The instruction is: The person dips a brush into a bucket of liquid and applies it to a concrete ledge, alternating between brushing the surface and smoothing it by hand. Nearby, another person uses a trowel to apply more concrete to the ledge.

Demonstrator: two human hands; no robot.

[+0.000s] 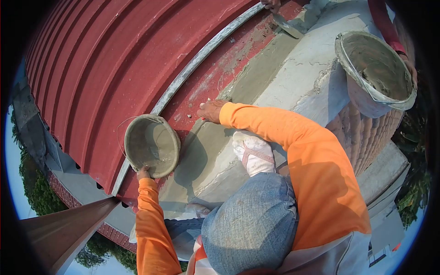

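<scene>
My left hand grips the near rim of a mortar-caked bucket, which is tilted so its inside faces me. Wet grey mortar coats its walls and bottom, and a thin wire handle loops out at its left. Low over the mortar strip, beside the red roof sheet, my right hand is closed. A small reddish bit shows by its fingers; what it holds is mostly hidden. Shadow darkens the mortar between hand and bucket.
At the top, another person's hand holds a trowel on the mortar. Their other hand steadies a second mortar bucket. A pale metal strip crosses the roof. My sandalled foot rests on the cement ledge, near brown tiles.
</scene>
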